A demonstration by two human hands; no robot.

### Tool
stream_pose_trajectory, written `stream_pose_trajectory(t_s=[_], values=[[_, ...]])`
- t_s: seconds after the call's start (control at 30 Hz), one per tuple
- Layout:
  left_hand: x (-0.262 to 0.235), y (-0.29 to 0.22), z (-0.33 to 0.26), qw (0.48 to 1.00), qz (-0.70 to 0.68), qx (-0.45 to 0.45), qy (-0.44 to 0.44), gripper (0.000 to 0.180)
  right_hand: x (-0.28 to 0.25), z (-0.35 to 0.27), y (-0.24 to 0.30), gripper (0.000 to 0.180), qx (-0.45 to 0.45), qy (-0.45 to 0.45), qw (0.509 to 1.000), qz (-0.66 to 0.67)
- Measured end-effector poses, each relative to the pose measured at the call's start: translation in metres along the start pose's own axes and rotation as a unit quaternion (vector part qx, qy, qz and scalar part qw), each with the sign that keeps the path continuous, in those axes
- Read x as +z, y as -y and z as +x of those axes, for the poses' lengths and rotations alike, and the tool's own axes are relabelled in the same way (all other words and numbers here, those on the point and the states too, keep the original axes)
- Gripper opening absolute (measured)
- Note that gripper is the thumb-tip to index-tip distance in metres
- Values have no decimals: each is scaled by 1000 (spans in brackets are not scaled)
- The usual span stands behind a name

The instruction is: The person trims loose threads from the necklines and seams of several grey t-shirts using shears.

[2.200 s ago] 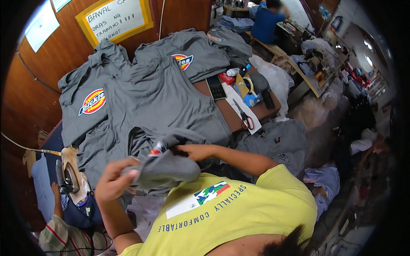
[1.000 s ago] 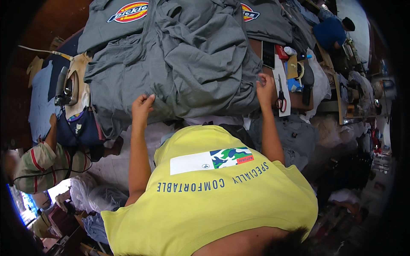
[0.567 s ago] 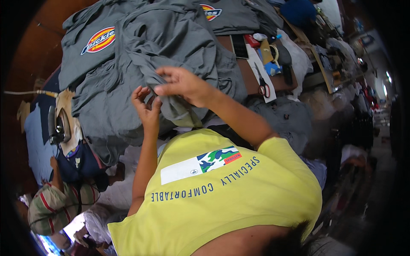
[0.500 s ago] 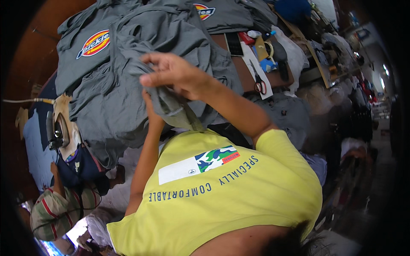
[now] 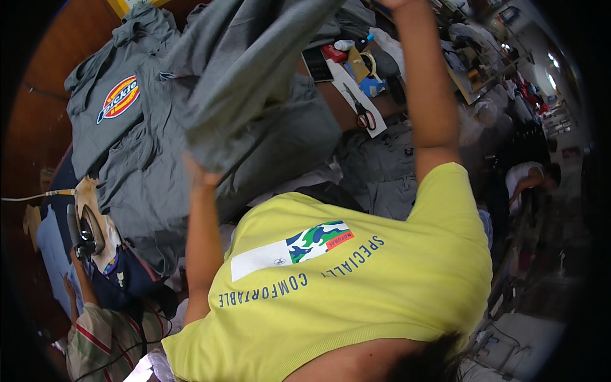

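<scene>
We hold a grey garment point(image 5: 254, 70) lifted in the air above the worktop point(image 5: 337, 105), stretched between our two raised arms. Our left hand point(image 5: 202, 175) sits at the garment's lower edge toward seven o'clock, mostly hidden by the cloth, and appears closed on the fabric. Our right hand leaves the view at the top edge near twelve o'clock, so we cannot tell how it grips; only the forearm shows. Under the lifted garment, more grey shirts point(image 5: 137, 159) lie spread over the worktop, one with a round coloured patch at nine o'clock. Scissors point(image 5: 363, 114) rest on a white strip at one o'clock. An iron point(image 5: 83, 229) stands at eight o'clock, beside another person's striped sleeve point(image 5: 108, 340).
</scene>
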State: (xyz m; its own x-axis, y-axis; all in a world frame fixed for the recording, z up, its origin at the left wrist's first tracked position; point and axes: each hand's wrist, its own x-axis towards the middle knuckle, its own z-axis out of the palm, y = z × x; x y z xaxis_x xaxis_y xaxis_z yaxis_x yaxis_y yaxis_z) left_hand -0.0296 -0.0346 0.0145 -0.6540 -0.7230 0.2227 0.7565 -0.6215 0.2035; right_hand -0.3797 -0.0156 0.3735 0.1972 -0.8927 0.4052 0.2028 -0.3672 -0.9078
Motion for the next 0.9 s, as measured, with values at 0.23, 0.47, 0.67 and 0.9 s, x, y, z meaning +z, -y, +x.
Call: stream_pose_trajectory(t_s=[0.23,0.47,0.67,0.9], values=[[146,-159,-50,868,388,286,-116,16,-135,-61,-36,31,-6,-150,795,-588],[48,-126,-93,282,914,-13,-292,37,-127,-156,-205,23,292,-294,908,-61],[98,-130,-91,827,465,111,-294,40,-175,-188,-248,27,262,-329,865,273],[290,-214,-74,856,482,130,138,50,-130,-86,-29,42,75,-154,985,14]])
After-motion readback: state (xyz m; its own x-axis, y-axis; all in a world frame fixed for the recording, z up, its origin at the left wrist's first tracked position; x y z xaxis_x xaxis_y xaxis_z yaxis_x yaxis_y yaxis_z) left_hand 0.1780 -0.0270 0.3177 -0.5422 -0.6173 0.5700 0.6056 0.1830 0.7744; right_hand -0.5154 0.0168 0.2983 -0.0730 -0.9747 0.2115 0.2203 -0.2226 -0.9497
